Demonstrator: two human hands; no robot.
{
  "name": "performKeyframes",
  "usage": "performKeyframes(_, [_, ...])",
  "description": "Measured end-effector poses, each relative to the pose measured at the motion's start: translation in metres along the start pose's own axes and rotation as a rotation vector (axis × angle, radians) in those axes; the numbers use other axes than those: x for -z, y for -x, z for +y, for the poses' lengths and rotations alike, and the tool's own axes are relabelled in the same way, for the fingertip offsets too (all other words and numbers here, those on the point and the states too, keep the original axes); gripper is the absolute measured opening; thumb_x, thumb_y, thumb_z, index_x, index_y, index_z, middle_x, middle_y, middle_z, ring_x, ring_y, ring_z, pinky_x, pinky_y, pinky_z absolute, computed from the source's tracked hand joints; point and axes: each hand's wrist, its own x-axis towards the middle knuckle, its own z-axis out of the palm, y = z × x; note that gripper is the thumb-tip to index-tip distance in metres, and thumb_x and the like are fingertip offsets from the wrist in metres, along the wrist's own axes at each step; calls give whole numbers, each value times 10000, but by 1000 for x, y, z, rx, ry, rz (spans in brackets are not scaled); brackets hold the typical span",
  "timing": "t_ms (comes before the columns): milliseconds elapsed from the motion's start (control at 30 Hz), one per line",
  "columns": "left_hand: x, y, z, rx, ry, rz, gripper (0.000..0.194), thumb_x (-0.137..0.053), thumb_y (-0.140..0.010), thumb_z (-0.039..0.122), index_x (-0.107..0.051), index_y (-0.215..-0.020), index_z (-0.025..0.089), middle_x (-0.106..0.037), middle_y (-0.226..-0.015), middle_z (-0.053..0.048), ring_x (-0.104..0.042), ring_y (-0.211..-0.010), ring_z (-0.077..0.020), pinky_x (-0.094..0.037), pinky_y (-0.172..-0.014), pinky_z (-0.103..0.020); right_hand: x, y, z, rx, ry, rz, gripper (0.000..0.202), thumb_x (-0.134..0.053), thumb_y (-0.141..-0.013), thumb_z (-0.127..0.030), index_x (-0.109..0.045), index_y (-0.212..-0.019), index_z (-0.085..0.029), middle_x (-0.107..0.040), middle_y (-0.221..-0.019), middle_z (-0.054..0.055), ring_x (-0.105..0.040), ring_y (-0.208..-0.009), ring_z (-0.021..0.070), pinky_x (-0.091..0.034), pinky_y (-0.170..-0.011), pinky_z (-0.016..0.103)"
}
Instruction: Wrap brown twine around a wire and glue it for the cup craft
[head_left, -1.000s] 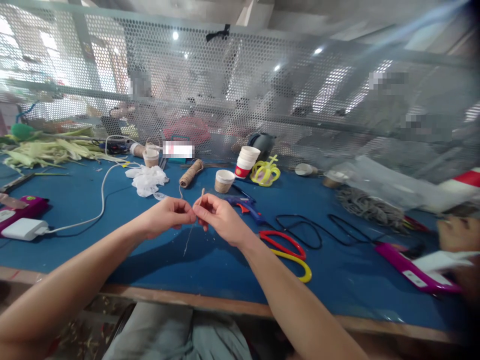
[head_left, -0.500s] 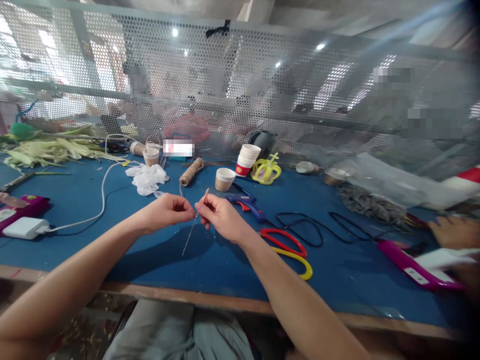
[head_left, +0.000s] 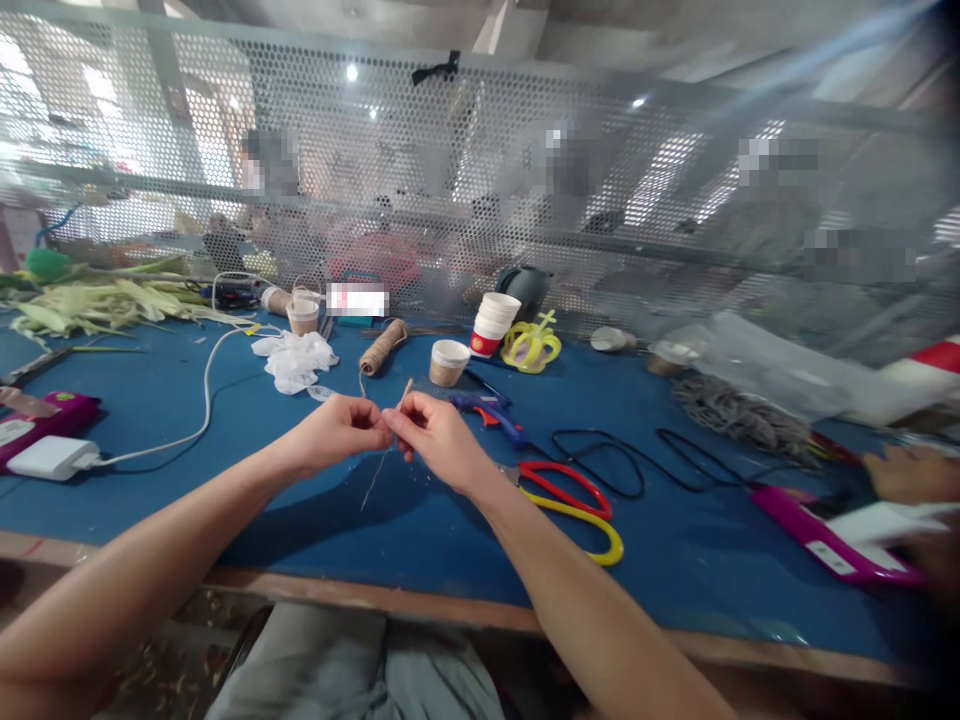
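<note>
My left hand (head_left: 346, 432) and my right hand (head_left: 429, 430) meet fingertip to fingertip above the blue table. Both are closed in a pinch on a thin piece of twine (head_left: 373, 482), whose loose end hangs down below the fingers. A short tan tip of it stands up over my right hand. Behind my left hand lies a roll of brown twine (head_left: 382, 347), with a strand running from it toward my fingers. Just beyond my right hand stands a paper cup wrapped in twine (head_left: 448, 363). A blue glue gun (head_left: 491, 412) lies to the right of that hand.
Scissors with red and yellow handles (head_left: 574, 515) lie beside my right forearm. Stacked paper cups (head_left: 495, 322) and a yellow crown-shaped piece (head_left: 531, 345) stand behind. Black cable crosses to a purple power strip (head_left: 832, 540), near another person's hand (head_left: 911, 475). Crumpled white material (head_left: 295, 360) lies left.
My left fingertips have come right up against my right fingertips, closing the small gap between them. The twine's hanging end has shifted slightly left.
</note>
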Motion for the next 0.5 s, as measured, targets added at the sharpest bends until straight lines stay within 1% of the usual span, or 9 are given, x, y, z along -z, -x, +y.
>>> performKeyframes(100, [2,2,3,39,102,-74,236,-627,-639,329,-529,-624,115,-446,-522,54,-284,-452,-37,-188,-431,-200,3,1,-2,42,-171,-93,236,-527,-775,-392,-491,-735,-162,-510,-626,-21,-482,-521,87,-417,-474,216])
performKeyframes(167, [4,3,5,36,121,-102,241,-629,-649,334,-538,-636,111,-441,-517,54,-281,-451,-36,-188,-431,-199,4,1,-2,37,-182,-96,242,-529,-776,-393,-488,-717,-162,-500,-609,-25,-472,-516,84,-415,-477,215])
performKeyframes(233, [5,4,7,13,83,-97,237,-622,-666,330,-554,-651,104,-433,-513,56,-286,-457,-37,-188,-435,-200,5,1,-1,10,-152,-70,250,-522,-782,-395,-471,-697,-166,-486,-570,-35,-458,-487,80,-407,-470,217])
performKeyframes(367, [5,5,8,-49,-11,-50,225,-588,-699,316,-576,-662,94,-459,-536,47,-318,-484,-43,-215,-457,-198,5,0,0,-24,-79,-29,248,-502,-794,-389,-449,-688,-172,-481,-533,-43,-457,-455,79,-401,-467,222])
performKeyframes(500, [2,3,5,-45,-10,-8,210,-601,-678,306,-563,-634,105,-476,-531,46,-344,-489,-48,-235,-458,-195,3,0,-2,-17,31,18,244,-499,-796,-369,-431,-661,-177,-479,-506,-46,-454,-433,81,-385,-461,223])
